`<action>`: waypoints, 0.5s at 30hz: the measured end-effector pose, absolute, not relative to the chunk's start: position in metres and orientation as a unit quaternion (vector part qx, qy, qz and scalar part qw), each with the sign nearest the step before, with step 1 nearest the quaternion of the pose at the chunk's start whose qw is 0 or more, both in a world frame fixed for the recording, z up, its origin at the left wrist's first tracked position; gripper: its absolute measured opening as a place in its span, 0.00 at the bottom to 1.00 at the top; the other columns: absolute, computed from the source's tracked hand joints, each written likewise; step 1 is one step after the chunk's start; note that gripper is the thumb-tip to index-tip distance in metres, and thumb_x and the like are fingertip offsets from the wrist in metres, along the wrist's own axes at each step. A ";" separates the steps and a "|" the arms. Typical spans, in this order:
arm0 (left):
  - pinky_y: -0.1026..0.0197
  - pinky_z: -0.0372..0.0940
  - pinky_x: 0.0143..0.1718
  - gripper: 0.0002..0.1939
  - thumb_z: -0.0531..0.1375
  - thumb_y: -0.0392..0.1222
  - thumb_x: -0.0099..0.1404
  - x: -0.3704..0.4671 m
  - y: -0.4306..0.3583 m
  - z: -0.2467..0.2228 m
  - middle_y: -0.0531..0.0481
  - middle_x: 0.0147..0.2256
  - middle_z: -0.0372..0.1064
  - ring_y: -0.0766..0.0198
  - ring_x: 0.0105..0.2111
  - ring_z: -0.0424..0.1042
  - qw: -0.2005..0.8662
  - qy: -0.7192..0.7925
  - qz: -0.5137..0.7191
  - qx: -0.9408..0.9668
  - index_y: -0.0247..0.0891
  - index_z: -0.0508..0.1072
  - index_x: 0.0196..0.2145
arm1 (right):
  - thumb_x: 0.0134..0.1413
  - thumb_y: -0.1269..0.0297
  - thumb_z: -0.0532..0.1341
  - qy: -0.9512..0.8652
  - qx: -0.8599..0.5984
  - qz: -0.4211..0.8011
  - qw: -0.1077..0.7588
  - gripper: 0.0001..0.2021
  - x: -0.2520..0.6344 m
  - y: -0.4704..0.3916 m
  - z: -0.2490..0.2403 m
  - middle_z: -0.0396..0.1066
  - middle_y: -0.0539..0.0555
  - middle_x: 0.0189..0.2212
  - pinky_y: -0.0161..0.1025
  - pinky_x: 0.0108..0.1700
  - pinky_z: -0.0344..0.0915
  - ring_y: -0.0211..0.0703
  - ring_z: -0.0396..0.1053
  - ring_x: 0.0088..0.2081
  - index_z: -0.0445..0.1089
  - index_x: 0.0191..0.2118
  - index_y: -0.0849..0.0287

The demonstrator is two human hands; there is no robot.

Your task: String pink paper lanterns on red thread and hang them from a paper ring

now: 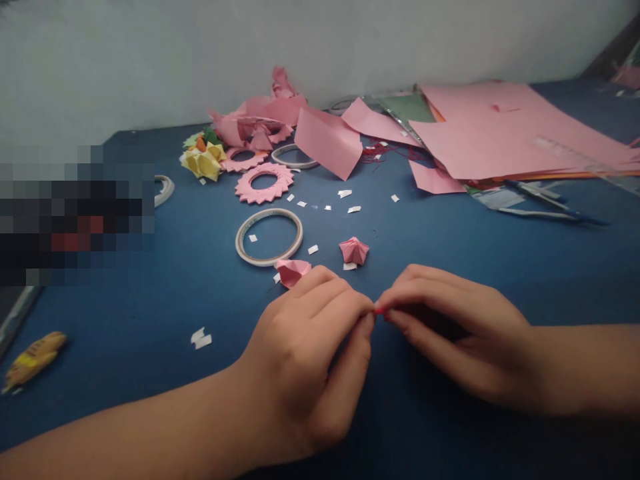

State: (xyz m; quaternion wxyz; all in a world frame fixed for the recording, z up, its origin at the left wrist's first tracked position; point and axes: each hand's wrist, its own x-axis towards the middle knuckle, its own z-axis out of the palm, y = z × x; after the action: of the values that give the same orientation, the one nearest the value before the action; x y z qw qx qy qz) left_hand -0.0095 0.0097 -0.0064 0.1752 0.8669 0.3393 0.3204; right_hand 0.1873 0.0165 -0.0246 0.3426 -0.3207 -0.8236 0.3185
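Observation:
My left hand point(310, 347) and my right hand point(465, 327) meet fingertip to fingertip above the blue table point(150, 280). Between them both pinch a small red piece point(380, 311); the fingers cover most of it, so its kind is unclear. Just beyond stands a folded pink paper piece point(354, 251), pleated and star-like. Another folded pink paper point(293, 272) lies partly behind my left knuckles. Past that is a roll of double-sided tape point(241, 245) lying flat, with white scraps point(313, 249) scattered about it.
Pink folded paper rings point(280, 187) and yellow folded paper point(205, 160) sit at the back left. Large pink sheets point(500, 147) and scissors point(545, 203) are at the back right. Red thread point(373, 155) lies between. A yellow-brown object point(36, 360) rests at the left.

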 end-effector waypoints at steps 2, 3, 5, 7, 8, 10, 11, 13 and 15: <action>0.57 0.62 0.34 0.09 0.51 0.27 0.63 -0.010 0.009 -0.006 0.49 0.26 0.66 0.63 0.28 0.62 0.187 0.352 0.320 0.859 0.33 0.69 0.30 | 0.58 0.76 0.56 -0.824 -0.325 0.314 0.342 0.06 0.186 0.016 -0.025 0.64 0.50 0.30 0.29 0.33 0.62 0.31 0.62 0.30 0.67 0.41 0.62; 0.57 0.61 0.33 0.09 0.51 0.27 0.63 -0.010 0.009 -0.006 0.49 0.26 0.66 0.64 0.27 0.62 0.191 0.360 0.318 0.856 0.34 0.69 0.30 | 0.58 0.75 0.57 -0.824 -0.324 0.314 0.343 0.06 0.186 0.016 -0.026 0.64 0.49 0.29 0.28 0.31 0.62 0.31 0.62 0.30 0.67 0.41 0.62; 0.57 0.62 0.33 0.09 0.51 0.27 0.63 -0.010 0.009 -0.006 0.49 0.26 0.66 0.64 0.27 0.62 0.185 0.366 0.310 0.858 0.34 0.68 0.30 | 0.56 0.74 0.59 -0.822 -0.318 0.317 0.350 0.07 0.186 0.017 -0.025 0.63 0.48 0.28 0.28 0.29 0.61 0.30 0.61 0.28 0.66 0.41 0.61; 0.56 0.62 0.33 0.08 0.52 0.26 0.62 -0.010 0.009 -0.005 0.48 0.25 0.67 0.64 0.26 0.63 0.168 0.350 0.310 0.868 0.32 0.69 0.30 | 0.56 0.72 0.60 -0.819 -0.318 0.323 0.352 0.07 0.186 0.017 -0.025 0.63 0.48 0.28 0.29 0.28 0.61 0.31 0.61 0.27 0.66 0.41 0.61; 0.57 0.62 0.32 0.08 0.52 0.26 0.61 -0.009 0.009 -0.005 0.48 0.25 0.67 0.64 0.26 0.63 0.160 0.339 0.314 0.872 0.32 0.69 0.30 | 0.57 0.71 0.60 -0.817 -0.320 0.328 0.351 0.06 0.186 0.017 -0.024 0.63 0.49 0.28 0.30 0.28 0.61 0.31 0.61 0.28 0.66 0.41 0.60; 0.57 0.62 0.31 0.08 0.53 0.25 0.60 -0.009 0.009 -0.005 0.48 0.25 0.68 0.64 0.25 0.63 0.146 0.324 0.324 0.877 0.32 0.69 0.30 | 0.57 0.72 0.58 -0.810 -0.328 0.341 0.346 0.04 0.186 0.017 -0.024 0.64 0.49 0.28 0.31 0.29 0.62 0.32 0.63 0.28 0.66 0.39 0.59; 0.57 0.62 0.30 0.08 0.53 0.24 0.60 -0.009 0.009 -0.005 0.48 0.25 0.68 0.64 0.25 0.63 0.140 0.322 0.328 0.877 0.32 0.69 0.30 | 0.57 0.73 0.57 -0.807 -0.333 0.347 0.344 0.04 0.186 0.017 -0.024 0.64 0.49 0.29 0.31 0.29 0.62 0.33 0.63 0.28 0.65 0.38 0.59; 0.57 0.63 0.31 0.09 0.52 0.25 0.60 -0.008 0.009 -0.006 0.48 0.25 0.69 0.64 0.25 0.64 0.132 0.324 0.327 0.878 0.33 0.69 0.31 | 0.56 0.74 0.57 -0.801 -0.335 0.358 0.344 0.04 0.185 0.017 -0.024 0.64 0.49 0.28 0.31 0.28 0.61 0.32 0.62 0.27 0.64 0.36 0.59; 0.56 0.64 0.33 0.09 0.52 0.25 0.61 -0.008 0.010 -0.005 0.49 0.24 0.68 0.64 0.25 0.65 0.127 0.326 0.322 0.880 0.33 0.69 0.30 | 0.55 0.74 0.58 -0.796 -0.334 0.367 0.346 0.04 0.185 0.018 -0.024 0.62 0.48 0.28 0.30 0.26 0.59 0.31 0.60 0.26 0.63 0.34 0.59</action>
State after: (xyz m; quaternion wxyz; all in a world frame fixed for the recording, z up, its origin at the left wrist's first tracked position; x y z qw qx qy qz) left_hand -0.0076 0.0098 -0.0053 0.1272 0.8798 0.3260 0.3217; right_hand 0.1848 0.0177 -0.0237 0.3457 -0.3344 -0.7962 0.3669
